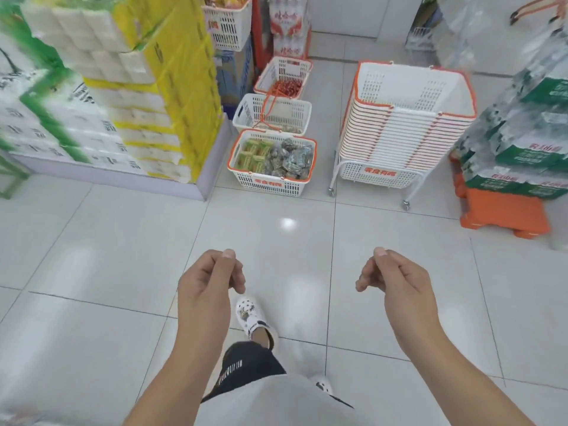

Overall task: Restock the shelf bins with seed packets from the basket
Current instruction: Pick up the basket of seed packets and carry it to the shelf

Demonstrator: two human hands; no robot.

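both your hands (212,281) (396,281) loosely curled, holding nothing. packet basket (272,162) sits straight ahead on the floor, slightly nearer your left hand.

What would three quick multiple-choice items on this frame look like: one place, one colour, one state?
1. The basket of packets sits:
A. on the floor beside the basket stack
B. on a shelf
C. in a hand

2. The rim of that basket is:
A. blue
B. orange
C. black

3. The left hand and right hand are:
A. gripping basket handles
B. holding packets
C. loosely curled, holding nothing

Key: 1 A, it stands on the tiled floor left of the basket stack; 2 B, an orange band runs round its top; 3 C, both hands hang over the floor with nothing in them.
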